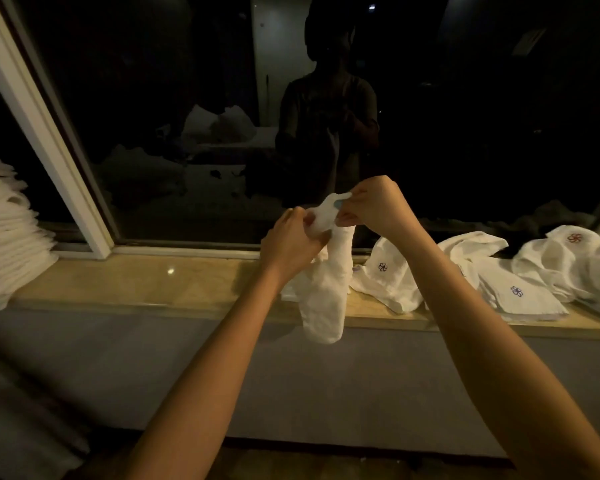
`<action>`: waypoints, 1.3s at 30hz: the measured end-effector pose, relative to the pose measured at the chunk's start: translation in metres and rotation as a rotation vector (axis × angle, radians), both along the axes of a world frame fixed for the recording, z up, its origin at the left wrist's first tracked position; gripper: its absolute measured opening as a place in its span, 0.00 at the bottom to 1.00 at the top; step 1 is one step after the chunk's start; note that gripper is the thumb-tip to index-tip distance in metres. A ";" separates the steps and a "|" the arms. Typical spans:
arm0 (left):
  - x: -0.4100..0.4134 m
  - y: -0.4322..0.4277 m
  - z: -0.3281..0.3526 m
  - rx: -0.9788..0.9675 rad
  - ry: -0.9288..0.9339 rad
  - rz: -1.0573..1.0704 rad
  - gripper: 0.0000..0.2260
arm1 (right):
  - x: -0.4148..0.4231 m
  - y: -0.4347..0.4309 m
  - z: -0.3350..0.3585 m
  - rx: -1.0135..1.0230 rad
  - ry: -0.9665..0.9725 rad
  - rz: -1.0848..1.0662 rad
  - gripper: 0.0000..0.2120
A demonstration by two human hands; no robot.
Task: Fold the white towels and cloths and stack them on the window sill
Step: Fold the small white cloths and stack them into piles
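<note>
We hold one cloth [326,289] above the sill [136,282]. Left hand [291,237] and right hand [374,206] both pinch its top edge, close together. It hangs straight down below the fingers [352,202], long axis vertical. Folded stack [7,237] lies well left of them, loose cloths [513,289] right.

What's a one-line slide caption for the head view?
Left hand and right hand pinch a white cloth at the window sill; folded stack left, loose cloths right.

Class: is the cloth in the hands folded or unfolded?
Unfolded: the cloth hangs bunched, pinched by the left hand and right hand.
</note>
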State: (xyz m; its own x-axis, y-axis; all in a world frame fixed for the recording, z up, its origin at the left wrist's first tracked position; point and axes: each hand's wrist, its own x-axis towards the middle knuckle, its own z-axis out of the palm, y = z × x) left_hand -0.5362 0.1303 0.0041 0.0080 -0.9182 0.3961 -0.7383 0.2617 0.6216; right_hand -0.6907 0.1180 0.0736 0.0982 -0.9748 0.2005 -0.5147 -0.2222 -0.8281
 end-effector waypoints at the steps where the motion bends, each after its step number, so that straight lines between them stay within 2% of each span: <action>1: -0.003 0.001 0.001 -0.017 -0.002 0.013 0.23 | 0.001 0.000 -0.001 -0.025 0.020 -0.026 0.07; 4: -0.014 0.004 0.002 -0.046 0.004 0.062 0.23 | 0.010 0.003 -0.003 -0.097 0.051 -0.069 0.11; 8: -0.013 0.006 0.002 -0.047 0.073 0.072 0.15 | 0.012 0.008 -0.004 -0.194 0.152 -0.111 0.12; 11: -0.001 0.007 -0.002 -0.062 0.057 0.014 0.07 | 0.007 0.007 -0.008 -0.245 0.224 -0.136 0.13; 13: 0.004 0.007 -0.004 -0.035 0.023 -0.004 0.09 | 0.006 0.007 -0.009 -0.264 0.251 -0.142 0.14; 16: 0.004 0.008 -0.004 0.019 -0.102 -0.019 0.20 | 0.008 0.007 -0.008 -0.281 0.254 -0.138 0.16; 18: 0.004 0.011 -0.005 0.005 -0.126 -0.006 0.19 | 0.010 0.008 -0.007 -0.286 0.258 -0.128 0.17; 22: 0.016 0.012 -0.005 0.025 -0.007 -0.079 0.12 | 0.009 0.009 -0.008 -0.294 0.265 -0.138 0.17; 25: 0.026 0.011 -0.001 0.032 0.017 -0.178 0.09 | 0.006 0.008 -0.010 -0.311 0.272 -0.164 0.17; 31: 0.040 0.013 0.002 0.021 0.148 -0.233 0.11 | -0.001 0.006 -0.016 -0.320 0.299 -0.160 0.16; 34: 0.044 0.016 0.006 0.041 0.270 -0.233 0.10 | -0.005 0.008 -0.017 -0.307 0.320 -0.082 0.15; 39: 0.051 0.015 0.015 0.130 0.342 -0.220 0.16 | -0.013 0.013 -0.017 -0.295 0.350 0.049 0.11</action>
State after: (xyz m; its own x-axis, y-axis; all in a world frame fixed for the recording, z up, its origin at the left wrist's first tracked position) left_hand -0.4855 0.1448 0.0191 -0.0829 -0.9547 0.2857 -0.4189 0.2935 0.8593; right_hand -0.7034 0.1306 0.0567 0.2538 -0.8735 0.4154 -0.7353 -0.4533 -0.5038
